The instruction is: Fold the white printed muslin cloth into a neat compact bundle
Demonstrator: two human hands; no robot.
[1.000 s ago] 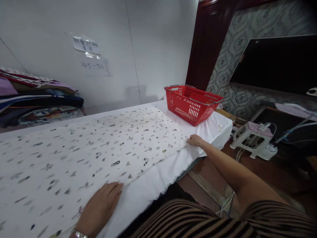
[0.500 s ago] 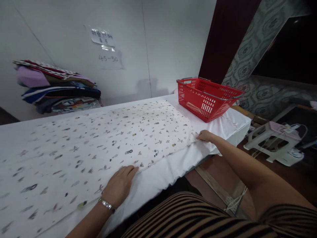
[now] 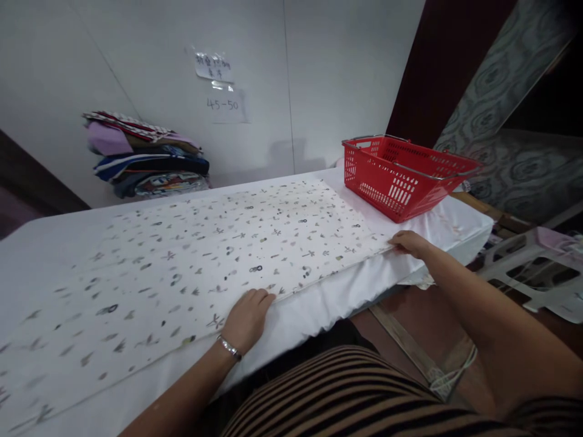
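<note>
Red basket (image 3: 385,182) stands beside patterned cloth (image 3: 246,237).

left hand (image 3: 248,320) laid on near edge of patterned cloth (image 3: 200,262) | right hand (image 3: 410,244) pinching its near right corner | cloth spread over white table (image 3: 43,243) | red basket (image 3: 380,189) beyond right hand | clothes (image 3: 152,159) piled by wall (image 3: 150,54)

And here we lose the printed cloth (image 3: 204,261) off the left edge! The left hand (image 3: 248,320) hides its own palm from us, and we can't make out the thumb on the right hand (image 3: 412,244). The red basket's near wall (image 3: 378,182) blocks our view of its floor, the stool (image 3: 553,238) runs out of frame, and the upper notice (image 3: 214,65) is too blurred for us to read!
</note>
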